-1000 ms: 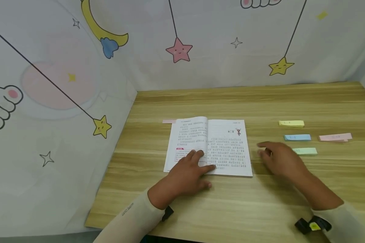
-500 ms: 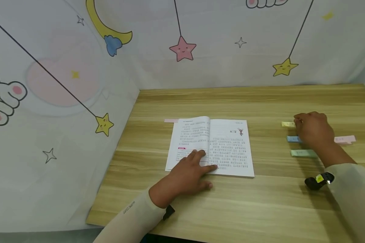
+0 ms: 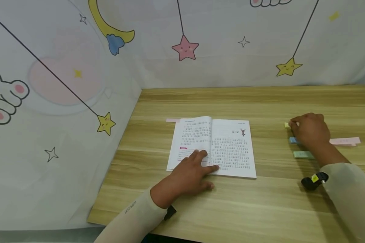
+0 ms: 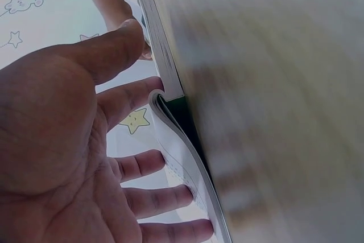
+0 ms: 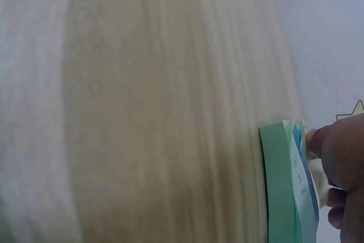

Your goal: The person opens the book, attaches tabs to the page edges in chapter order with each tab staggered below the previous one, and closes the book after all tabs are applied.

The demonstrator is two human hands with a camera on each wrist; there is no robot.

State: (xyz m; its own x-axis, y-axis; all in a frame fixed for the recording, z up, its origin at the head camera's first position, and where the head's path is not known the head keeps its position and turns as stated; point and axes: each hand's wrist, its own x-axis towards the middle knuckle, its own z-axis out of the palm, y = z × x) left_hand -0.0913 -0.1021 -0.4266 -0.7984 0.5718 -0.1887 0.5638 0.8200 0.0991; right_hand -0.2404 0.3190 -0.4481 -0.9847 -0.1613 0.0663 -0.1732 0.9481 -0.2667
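An open book [image 3: 231, 148] with printed pages lies on the wooden table. Spread across its lower middle, my left hand [image 3: 190, 172] presses the pages by the spine, fingers straight; the left wrist view shows that hand [image 4: 114, 157] with fingertips on the page edges. Off to the right, my right hand [image 3: 311, 130] pinches a pad of yellow sticky notes [image 3: 287, 125], most of which it hides. Under that hand and forearm are blue sticky notes [image 3: 293, 140] and green sticky notes [image 3: 303, 155], each partly covered. In the right wrist view, the green pad [image 5: 278, 186] stands nearest.
Pink sticky notes [image 3: 345, 141] lie right of my right wrist. A pink strip [image 3: 172, 120] sticks out from the book's upper left edge. The wooden table [image 3: 231, 209] meets a white wall covering [image 3: 219, 67] with printed stars at the back and left.
My right hand has gone from beside the book to the yellow sticky notes at the back right, then slid slightly left along them. The left hand has stayed on the book.
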